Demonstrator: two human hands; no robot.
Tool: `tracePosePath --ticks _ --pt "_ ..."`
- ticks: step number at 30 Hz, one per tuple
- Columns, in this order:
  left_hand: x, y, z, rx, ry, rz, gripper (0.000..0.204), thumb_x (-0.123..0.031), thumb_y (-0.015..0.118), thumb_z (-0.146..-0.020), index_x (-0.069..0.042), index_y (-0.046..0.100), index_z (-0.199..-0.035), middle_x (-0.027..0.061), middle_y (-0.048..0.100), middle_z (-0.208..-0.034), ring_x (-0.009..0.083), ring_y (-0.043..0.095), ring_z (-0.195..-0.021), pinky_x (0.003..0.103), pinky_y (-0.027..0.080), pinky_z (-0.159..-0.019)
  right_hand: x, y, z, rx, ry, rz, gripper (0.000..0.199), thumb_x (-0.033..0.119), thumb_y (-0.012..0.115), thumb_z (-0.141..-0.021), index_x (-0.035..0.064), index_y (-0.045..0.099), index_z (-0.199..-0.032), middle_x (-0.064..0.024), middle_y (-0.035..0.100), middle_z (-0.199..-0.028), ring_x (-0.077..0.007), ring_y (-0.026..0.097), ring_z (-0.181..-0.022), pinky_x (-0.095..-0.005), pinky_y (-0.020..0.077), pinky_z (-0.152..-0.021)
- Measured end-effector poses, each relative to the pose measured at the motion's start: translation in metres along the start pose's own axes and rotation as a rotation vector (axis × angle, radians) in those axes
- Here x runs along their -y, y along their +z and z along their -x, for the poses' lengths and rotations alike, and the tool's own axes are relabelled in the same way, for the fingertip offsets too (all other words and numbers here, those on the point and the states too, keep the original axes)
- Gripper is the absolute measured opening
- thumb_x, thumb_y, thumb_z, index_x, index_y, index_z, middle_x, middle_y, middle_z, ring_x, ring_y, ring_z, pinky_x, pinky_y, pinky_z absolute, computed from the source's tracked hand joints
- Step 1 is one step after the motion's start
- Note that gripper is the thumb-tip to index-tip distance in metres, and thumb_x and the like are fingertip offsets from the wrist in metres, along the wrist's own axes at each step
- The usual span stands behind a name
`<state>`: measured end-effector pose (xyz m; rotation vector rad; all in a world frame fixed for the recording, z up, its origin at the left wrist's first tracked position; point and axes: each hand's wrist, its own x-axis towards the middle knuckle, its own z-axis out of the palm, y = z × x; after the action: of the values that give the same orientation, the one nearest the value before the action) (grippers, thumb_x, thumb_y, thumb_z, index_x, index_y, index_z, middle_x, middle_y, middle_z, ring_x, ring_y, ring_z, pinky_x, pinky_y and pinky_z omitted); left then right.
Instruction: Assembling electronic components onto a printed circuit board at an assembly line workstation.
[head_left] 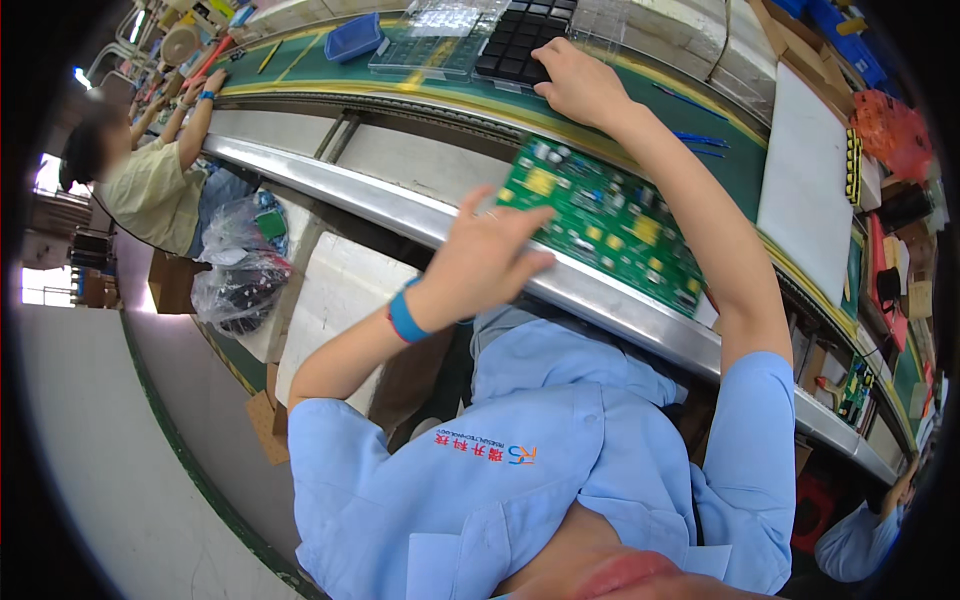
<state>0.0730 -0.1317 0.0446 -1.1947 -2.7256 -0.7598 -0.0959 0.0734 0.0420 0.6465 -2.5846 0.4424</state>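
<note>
Left hand (478, 256) splays over green rectangular circuit board (600, 228), right hand (588, 86) curls beyond it, grip unclear; forearm (685, 175) nudge could dislodge board.

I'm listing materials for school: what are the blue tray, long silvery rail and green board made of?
The blue tray looks like smooth plastic: evenly coloured, with moulded-looking sides. The silvery rail is probably bare metal, given its bright shine. The green board may be coated fibreglass: flat and crowded with tiny parts.

The metal rail (350, 190) is smooth and shiny, the circuit board (600, 228) rough (studded all over), the shirt (540, 420) matt cloth.
</note>
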Motion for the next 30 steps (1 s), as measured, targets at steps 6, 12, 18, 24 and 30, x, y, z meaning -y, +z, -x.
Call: tracePosePath --ticks 6,12,18,24,30 --pt "0.004 -0.016 -0.038 -0.124 0.219 -0.038 0.038 -0.021 0.068 -0.084 -0.01 0.058 -0.119 0.0054 0.066 -0.111 0.0215 0.06 -0.106 0.047 0.026 -0.108 0.011 0.002 -0.02 0.091 0.044 0.183 0.029 0.013 0.066 -0.074 -0.0022 0.059 -0.097 -0.0186 0.058 -0.105 -0.034 0.065 -0.091 -0.0434 0.0555 -0.074" --pt "0.134 -0.042 -0.124 -0.421 0.095 -0.304 0.035 -0.01 0.066 -0.082 -0.016 0.059 -0.116 0.0006 0.064 -0.109 0.0179 0.061 -0.103 0.043 0.031 -0.101 0.016 -0.004 -0.037 0.232 0.03 0.198 0.038 0.018 0.064 -0.073 -0.002 0.051 -0.103 -0.0188 0.063 -0.101 -0.0378 0.065 -0.089 -0.046 0.054 -0.076" --pt "0.152 -0.037 -0.172 -0.225 0.263 -0.399 0.045 -0.008 0.064 -0.083 -0.013 0.053 -0.127 0.0056 0.061 -0.103 0.0178 0.061 -0.092 0.036 0.042 -0.084 -0.011 -0.007 -0.042 0.287 0.042 0.078 0.051 0.02 0.068 -0.072 0.0003 0.051 -0.116 -0.0213 0.065 -0.104 -0.0322 0.065 -0.091 -0.0401 0.0527 -0.077" --pt "0.122 -0.063 -0.181 0.127 -0.033 -0.363 0.05 -0.009 0.067 -0.068 -0.007 0.053 -0.116 0.0173 0.055 -0.115 0.0384 0.052 -0.108 0.049 0.041 -0.092 -0.018 -0.076 0.008 0.123 0.629 -1.536 0.032 0.011 0.063 -0.083 0.0015 0.056 -0.113 -0.013 0.064 -0.093 -0.0211 0.066 -0.087 -0.0297 0.0571 -0.071" --pt "0.099 -0.058 -0.2 0.259 0.173 -0.713 0.039 -0.003 0.062 -0.068 -0.004 0.051 -0.106 0.0144 0.059 -0.098 0.0337 0.061 -0.092 0.048 0.038 -0.088 -0.025 -0.127 0.106 -0.091 0.933 -1.666 0.025 0.004 0.065 -0.087 0.0015 0.056 -0.11 -0.0077 0.06 -0.092 -0.0147 0.064 -0.078 -0.0188 0.0521 -0.056"
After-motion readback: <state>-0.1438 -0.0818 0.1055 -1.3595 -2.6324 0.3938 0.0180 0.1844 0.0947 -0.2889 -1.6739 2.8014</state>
